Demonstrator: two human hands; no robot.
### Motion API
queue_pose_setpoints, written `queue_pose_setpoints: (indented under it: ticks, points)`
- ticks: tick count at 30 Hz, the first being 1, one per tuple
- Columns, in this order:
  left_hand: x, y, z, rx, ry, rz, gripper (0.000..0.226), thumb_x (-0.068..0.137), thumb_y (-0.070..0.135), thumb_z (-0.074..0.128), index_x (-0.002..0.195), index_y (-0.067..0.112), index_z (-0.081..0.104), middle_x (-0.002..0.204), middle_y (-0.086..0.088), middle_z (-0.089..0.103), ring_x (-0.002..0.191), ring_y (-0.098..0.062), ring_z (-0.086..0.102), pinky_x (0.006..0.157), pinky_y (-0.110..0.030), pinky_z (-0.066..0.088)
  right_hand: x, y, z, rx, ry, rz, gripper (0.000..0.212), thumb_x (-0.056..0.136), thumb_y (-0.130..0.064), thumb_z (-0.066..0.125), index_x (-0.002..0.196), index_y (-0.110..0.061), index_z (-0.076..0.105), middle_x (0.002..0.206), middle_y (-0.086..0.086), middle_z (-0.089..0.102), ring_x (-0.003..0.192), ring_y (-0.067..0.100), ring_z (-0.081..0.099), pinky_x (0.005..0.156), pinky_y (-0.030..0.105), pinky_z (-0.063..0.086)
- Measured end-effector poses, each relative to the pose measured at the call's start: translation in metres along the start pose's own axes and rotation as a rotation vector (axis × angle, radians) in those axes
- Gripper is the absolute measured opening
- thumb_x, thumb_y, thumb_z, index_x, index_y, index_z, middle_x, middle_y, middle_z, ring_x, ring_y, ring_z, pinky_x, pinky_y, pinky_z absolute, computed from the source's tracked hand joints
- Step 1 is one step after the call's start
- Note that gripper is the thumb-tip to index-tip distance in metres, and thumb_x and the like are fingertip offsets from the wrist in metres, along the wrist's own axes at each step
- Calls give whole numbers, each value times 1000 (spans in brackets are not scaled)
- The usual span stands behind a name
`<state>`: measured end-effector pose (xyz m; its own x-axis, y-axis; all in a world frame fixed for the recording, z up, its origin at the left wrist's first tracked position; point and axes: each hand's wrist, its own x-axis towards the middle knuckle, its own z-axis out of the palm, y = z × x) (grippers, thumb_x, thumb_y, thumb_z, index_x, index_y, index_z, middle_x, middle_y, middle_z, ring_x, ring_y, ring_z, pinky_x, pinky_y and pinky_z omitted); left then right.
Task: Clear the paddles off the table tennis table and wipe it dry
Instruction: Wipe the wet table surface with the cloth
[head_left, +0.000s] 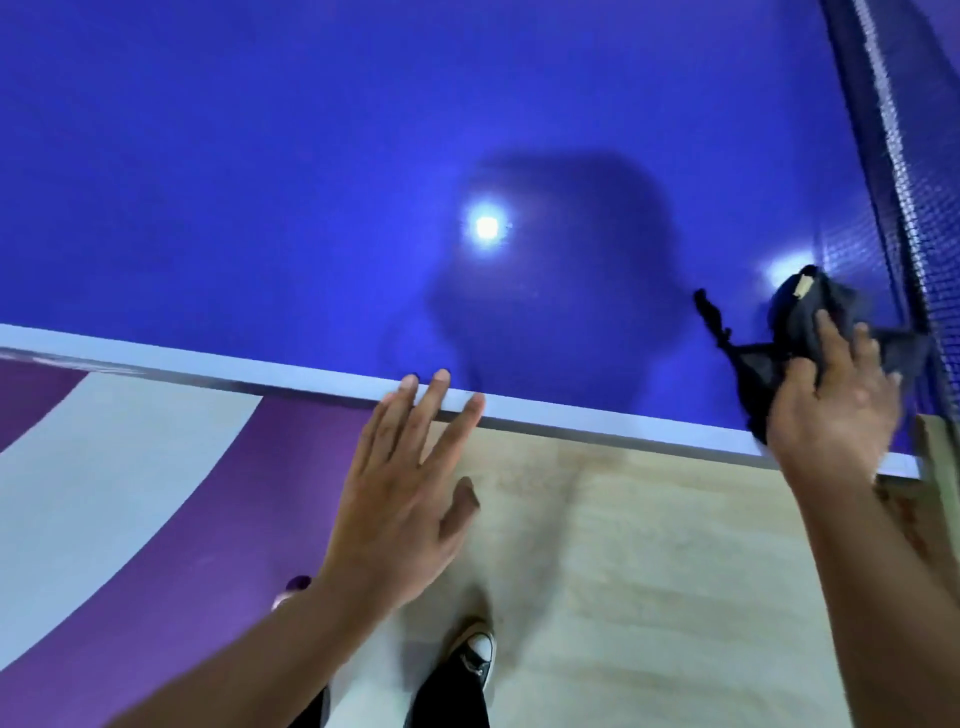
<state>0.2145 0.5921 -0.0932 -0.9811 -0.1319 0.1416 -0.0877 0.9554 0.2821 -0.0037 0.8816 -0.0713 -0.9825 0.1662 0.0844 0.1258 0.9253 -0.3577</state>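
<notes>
By the net (894, 156), right hand (831, 410) on cloth (797, 309), left hand (400, 499) at table edge (208, 362)

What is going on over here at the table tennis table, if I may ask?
A person is wiping the blue table. Their right hand presses a dark cloth onto the surface close to the net, while the left hand lies open with fingertips at the white edge. No paddles are in view.
</notes>
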Motion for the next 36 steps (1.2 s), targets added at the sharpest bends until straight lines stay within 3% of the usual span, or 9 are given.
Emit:
queue_pose_setpoints:
  ticks: [4,8,16,21,25,29,32,36]
  points:
    - [-7,-35,-16,-32,36,-37,61,89,23,53,149,16,47,158,-12,37,149,-31,31,122,-45,24,-39,-70,25,38,25,16,69,90,-35,27,156,-21,40,166,13,27,153,29,23,128,46,7]
    - [-25,-99,-39,-12,27,-141,57,94,26,49,149,14,47,159,-13,36,150,-33,29,120,-51,27,-91,-154,56,14,-50,-158,70,90,-34,28,159,-21,35,168,12,22,155,27,18,128,42,3]
    - [-64,-205,-79,-25,33,-259,58,93,28,43,149,13,46,160,-13,35,150,-33,29,122,-52,24,-213,-313,113,10,-112,-525,64,93,-31,39,155,-16,42,163,15,34,151,31,30,127,46,12]
    - [-65,-248,-100,-66,39,-391,62,90,28,45,150,13,45,159,-14,35,148,-36,31,120,-54,26,-278,-377,133,29,-199,-684,61,96,-33,37,157,-22,39,165,7,31,154,22,23,127,45,11]
    - [-66,-268,-114,-46,-25,-316,56,90,28,42,142,9,54,151,-14,47,140,-38,42,115,-53,34,-276,-387,135,-21,-213,-674,61,96,-33,37,156,-27,39,165,3,33,153,21,27,127,46,15]
    - [-49,-301,-129,-42,-65,-269,46,84,15,62,130,13,63,140,-13,54,125,-38,53,104,-51,45,-262,-417,146,-60,-192,-598,61,96,-35,35,156,-29,39,165,4,32,154,21,25,127,46,15]
    - [-32,-313,-132,-60,-76,-318,52,82,14,69,133,10,61,142,-16,53,129,-38,51,105,-53,45,-253,-435,157,-94,-170,-524,61,97,-38,34,158,-31,35,167,4,29,156,20,18,127,47,11]
    - [-2,-333,-135,-18,-37,-308,54,88,20,56,141,8,56,148,-19,49,137,-39,46,111,-54,41,-227,-457,168,-115,-175,-489,63,97,-42,32,159,-34,30,168,3,24,157,18,14,128,47,8]
